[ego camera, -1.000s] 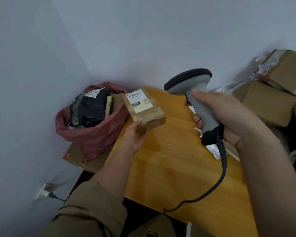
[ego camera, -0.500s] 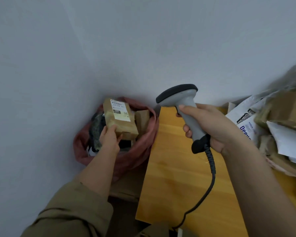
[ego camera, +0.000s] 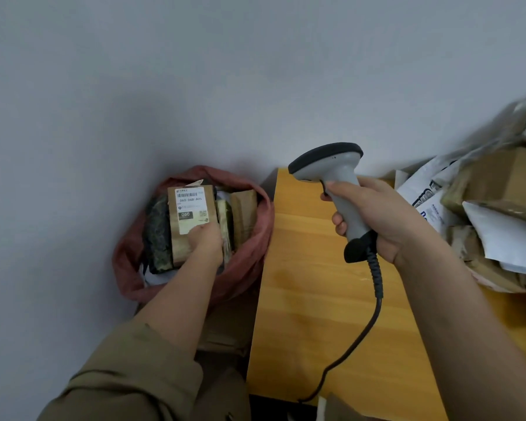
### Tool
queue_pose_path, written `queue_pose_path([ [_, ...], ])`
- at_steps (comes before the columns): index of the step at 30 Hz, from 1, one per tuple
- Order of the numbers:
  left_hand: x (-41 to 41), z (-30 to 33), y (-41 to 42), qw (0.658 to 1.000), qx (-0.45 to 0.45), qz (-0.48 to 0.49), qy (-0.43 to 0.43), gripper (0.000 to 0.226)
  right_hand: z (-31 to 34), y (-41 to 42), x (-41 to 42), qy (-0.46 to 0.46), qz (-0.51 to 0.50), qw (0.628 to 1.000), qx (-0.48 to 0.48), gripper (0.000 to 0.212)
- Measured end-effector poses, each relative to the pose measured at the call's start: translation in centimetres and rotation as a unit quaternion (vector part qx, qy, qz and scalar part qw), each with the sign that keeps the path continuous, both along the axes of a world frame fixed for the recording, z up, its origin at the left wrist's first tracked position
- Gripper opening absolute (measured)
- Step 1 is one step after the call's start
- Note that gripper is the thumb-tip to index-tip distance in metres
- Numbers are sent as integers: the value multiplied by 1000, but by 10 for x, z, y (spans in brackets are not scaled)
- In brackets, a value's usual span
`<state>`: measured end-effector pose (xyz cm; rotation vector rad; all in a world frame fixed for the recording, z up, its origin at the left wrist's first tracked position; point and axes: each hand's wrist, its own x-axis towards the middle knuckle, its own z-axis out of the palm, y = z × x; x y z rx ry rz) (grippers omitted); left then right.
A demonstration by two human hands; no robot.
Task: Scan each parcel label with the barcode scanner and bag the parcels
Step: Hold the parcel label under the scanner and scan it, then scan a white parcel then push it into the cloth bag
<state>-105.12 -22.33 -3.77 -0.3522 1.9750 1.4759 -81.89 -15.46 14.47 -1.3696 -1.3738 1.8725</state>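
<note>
The left hand (ego camera: 205,241) is down in the red bag (ego camera: 249,265), left of the middle of the frame, with its fingers curled on the brown parcel (ego camera: 192,223). A second ago that parcel was up over the wooden table (ego camera: 316,299), by the scanner. Now it is inside the bag, standing between a dark parcel (ego camera: 157,235) and other brown ones. So I think its label is scanned and this parcel is as good as bagged.

The right hand (ego camera: 380,220) grips the scanner (ego camera: 331,177) tight, over the table.

The bag looks full and sits close against the wall. The table edge is just beside it. More parcels (ego camera: 483,208) are piled at the right of the frame. The middle of the table has open room.
</note>
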Motion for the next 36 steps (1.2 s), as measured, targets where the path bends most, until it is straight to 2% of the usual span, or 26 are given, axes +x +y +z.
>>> queue_pose_path([
  [2, 12, 7, 19, 999, 29, -25, 0, 9, 2, 2, 13, -3, -17, 1000, 2, 23],
  [6, 57, 21, 61, 992, 66, -106, -11, 18, 10, 6, 52, -3, -60, 998, 3, 19],
  [14, 197, 25, 129, 959, 77, -273, -12, 22, 20, 12, 190, -13, -186, 982, 28, 25],
  [19, 289, 31, 150, 931, 71, -357, -33, 17, 12, 16, 277, 7, -259, 966, 18, 17],
  [25, 400, 57, 179, 917, 82, -388, -39, 3, 12, 40, 390, 29, -283, 958, 30, 24],
  [29, 484, 75, 200, 897, 107, -428, -15, 14, 17, 63, 462, 59, -370, 925, 64, 10],
  [32, 537, 90, 212, 872, 124, -473, 22, 15, 15, 83, 503, 69, -428, 896, 95, 16],
  [36, 588, 119, 234, 841, 147, -505, 130, 16, 11, 107, 547, 130, -492, 849, 140, 26],
])
